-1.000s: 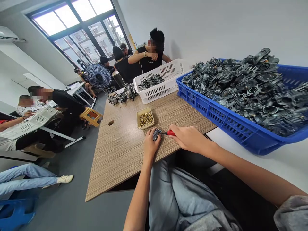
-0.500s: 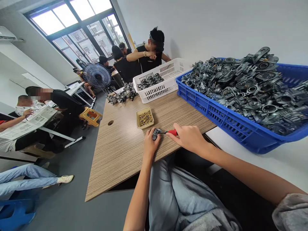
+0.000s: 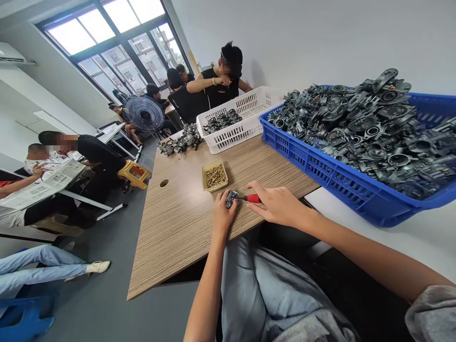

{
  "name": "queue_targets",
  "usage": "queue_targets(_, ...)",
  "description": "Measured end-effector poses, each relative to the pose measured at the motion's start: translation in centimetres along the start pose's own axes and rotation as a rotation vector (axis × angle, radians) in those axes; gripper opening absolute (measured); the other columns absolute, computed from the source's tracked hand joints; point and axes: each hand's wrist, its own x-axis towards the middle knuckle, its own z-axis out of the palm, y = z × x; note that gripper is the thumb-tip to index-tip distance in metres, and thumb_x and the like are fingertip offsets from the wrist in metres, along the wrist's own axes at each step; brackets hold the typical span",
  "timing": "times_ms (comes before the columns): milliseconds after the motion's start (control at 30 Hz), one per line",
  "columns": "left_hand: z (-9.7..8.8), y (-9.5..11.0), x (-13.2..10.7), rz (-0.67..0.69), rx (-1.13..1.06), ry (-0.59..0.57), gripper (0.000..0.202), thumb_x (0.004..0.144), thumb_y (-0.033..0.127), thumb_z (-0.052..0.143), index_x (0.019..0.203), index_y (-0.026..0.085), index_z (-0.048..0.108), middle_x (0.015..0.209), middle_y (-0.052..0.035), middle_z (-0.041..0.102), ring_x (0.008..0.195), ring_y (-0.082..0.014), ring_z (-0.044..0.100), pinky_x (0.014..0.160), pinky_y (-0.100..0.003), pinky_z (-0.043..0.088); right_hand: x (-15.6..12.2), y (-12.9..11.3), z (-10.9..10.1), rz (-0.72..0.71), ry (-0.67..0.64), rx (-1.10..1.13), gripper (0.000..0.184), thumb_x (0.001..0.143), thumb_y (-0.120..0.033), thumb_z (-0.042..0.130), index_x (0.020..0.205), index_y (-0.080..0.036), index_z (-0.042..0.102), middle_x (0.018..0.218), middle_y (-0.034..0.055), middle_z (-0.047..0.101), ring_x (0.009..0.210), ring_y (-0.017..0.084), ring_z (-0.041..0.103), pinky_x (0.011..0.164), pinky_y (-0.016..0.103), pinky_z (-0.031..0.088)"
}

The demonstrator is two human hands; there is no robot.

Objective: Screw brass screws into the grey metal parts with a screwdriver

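Your left hand [image 3: 223, 213] grips one carburetor body [image 3: 231, 199]; your right hand [image 3: 276, 205] pinches one red-handled screwdriver [image 3: 253, 198] against it, both at the near edge of the tabletop [image 3: 171, 237], barely moved since a moment ago.

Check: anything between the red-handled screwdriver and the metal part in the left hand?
Nothing visible: the screwdriver, in the right hand, reaches straight to the metal part held in the left hand.

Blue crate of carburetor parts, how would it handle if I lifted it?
The blue plastic crate probably feels heavy, heaped with metal carburetor bodies. The pile rising above its rim could well spill if tilted.
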Motion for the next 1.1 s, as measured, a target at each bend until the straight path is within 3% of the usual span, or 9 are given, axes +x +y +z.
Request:
queue_targets(133, -0.07, 0.04, -0.01, 0.001, -0.001, -0.001, 0.044, 0.104, 0.03, 0.067, 0.147, 0.024, 0.069, 0.126, -0.0116, 0.072, 0.118, -0.0285, 0.073, 0.11, -0.045, 0.06, -0.27, 0.45, -0.19, -0.142, 0.0, 0.076, 0.041, 0.115, -0.031, 0.057, 0.153, -0.019, 0.045, 0.116, 0.0115, 0.083, 0.101, 0.029, 0.082, 0.071, 0.03, 0.043)
queue_targets(367, -0.27, 0.37, 0.02, 0.012, -0.002, -0.009, 0.041, 0.104, 0.028, 0.066, 0.145, 0.022, 0.069, 0.128, -0.0124, 0.073, 0.119, -0.0292, 0.073, 0.111, -0.046, 0.059, 0.13, 0.42, -0.05, -0.187, -0.01, -0.007, 0.016, 0.117, -0.024, 0.051, 0.132, -0.021, 0.058, 0.12, 0.0091, 0.08, 0.093, 0.023, 0.078, 0.062, 0.03, 0.03)
queue_targets(467, -0.31, 0.49, -0.02, 0.012, -0.001, -0.011, 0.04, 0.106, 0.03, 0.066, 0.145, 0.022, 0.069, 0.128, -0.013, 0.073, 0.118, -0.0294, 0.073, 0.11, -0.047, 0.06, 0.26, 0.49, 0.33, -0.184, 0.04, -0.061, 0.017, 0.12, -0.027, 0.047, 0.128, -0.021, 0.061, 0.113, 0.0083, 0.079, 0.089, 0.022, 0.077, 0.06, 0.031, 0.027)
queue_targets(567, -0.3, 0.54, -0.06, -0.001, 0.003, -0.006, 0.039, 0.106, 0.03, 0.066, 0.144, 0.024, 0.07, 0.127, -0.0119, 0.073, 0.118, -0.0289, 0.074, 0.111, -0.046, 0.06, 0.18, 0.66, 0.45, -0.19, 0.071, -0.072, 0.02, 0.12, -0.026, 0.046, 0.133, -0.02, 0.06, 0.119, 0.0103, 0.078, 0.092, 0.022, 0.077, 0.061, 0.03, 0.03)
queue_targets(667, -0.24, 0.48, -0.05, -0.003, 0.005, -0.002, 0.04, 0.105, 0.029, 0.067, 0.145, 0.024, 0.07, 0.128, -0.0116, 0.073, 0.12, -0.0288, 0.074, 0.111, -0.045, 0.06, 0.01, 0.83, 0.14, -0.224, 0.034, -0.036, 0.027, 0.114, -0.017, 0.049, 0.141, -0.019, 0.055, 0.129, 0.0114, 0.077, 0.097, 0.023, 0.078, 0.063, 0.03, 0.034)
queue_targets(800, -0.16, 0.32, 0.0, 0.009, 0.014, -0.004, 0.041, 0.105, 0.03, 0.067, 0.145, 0.024, 0.069, 0.128, -0.0118, 0.073, 0.12, -0.029, 0.074, 0.111, -0.045, 0.06, 0.01, 0.81, -0.26, -0.188, -0.013, -0.046, 0.022, 0.11, -0.01, 0.049, 0.129, -0.018, 0.057, 0.121, 0.0103, 0.079, 0.095, 0.022, 0.079, 0.063, 0.032, 0.032)
queue_targets(967, -0.08, 0.16, -0.03, 0.007, 0.019, 0.0, 0.041, 0.106, 0.032, 0.067, 0.146, 0.024, 0.069, 0.128, -0.0116, 0.072, 0.119, -0.0285, 0.074, 0.11, -0.044, 0.06, 0.27, 0.43, -0.01, -0.127, 0.015, -0.078, 0.01, 0.118, -0.02, 0.047, 0.122, -0.018, 0.057, 0.107, 0.0103, 0.082, 0.096, 0.025, 0.081, 0.061, 0.034, 0.026)
queue_targets(1100, -0.02, 0.11, -0.03, 0.003, 0.014, 0.004, 0.042, 0.106, 0.033, 0.068, 0.147, 0.023, 0.069, 0.126, -0.0117, 0.072, 0.118, -0.0289, 0.073, 0.109, -0.045, 0.06, 0.29, 0.02, 0.13, -0.04, 0.018, -0.138, 0.023, 0.121, -0.037, 0.047, 0.126, -0.017, 0.057, 0.1, 0.0127, 0.084, 0.091, 0.029, 0.082, 0.061, 0.034, 0.022)
